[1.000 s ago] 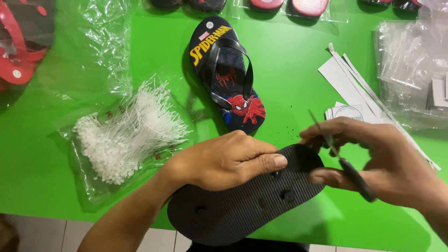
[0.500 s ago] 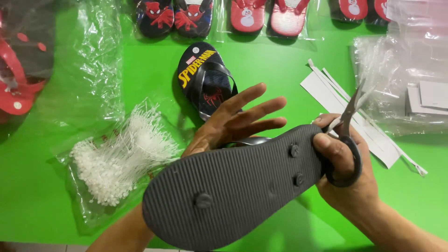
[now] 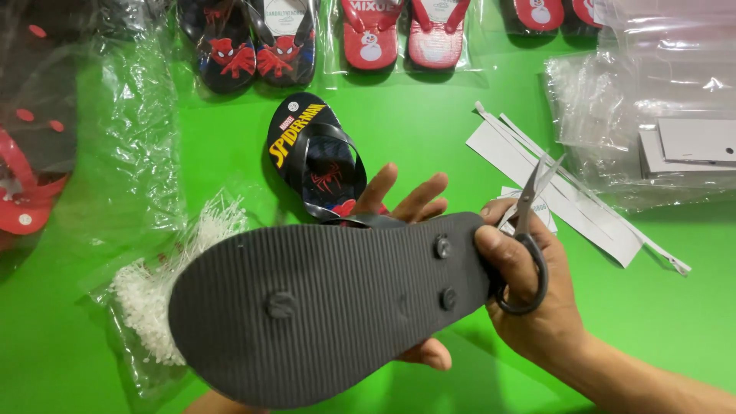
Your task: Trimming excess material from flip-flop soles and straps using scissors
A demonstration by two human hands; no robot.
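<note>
The dark flip-flop (image 3: 322, 314) hangs sole-up over the green table (image 3: 675, 307), long axis running left to right, cradled from behind by the open left hand (image 3: 402, 201), its heel end pinched by the right hand (image 3: 529, 295), which also grips small scissors (image 3: 525, 245).

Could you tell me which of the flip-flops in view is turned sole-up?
The dark grey flip-flop held between both hands shows its ribbed sole. The loose black one and the bagged pairs lie strap-up on the green table.
</note>
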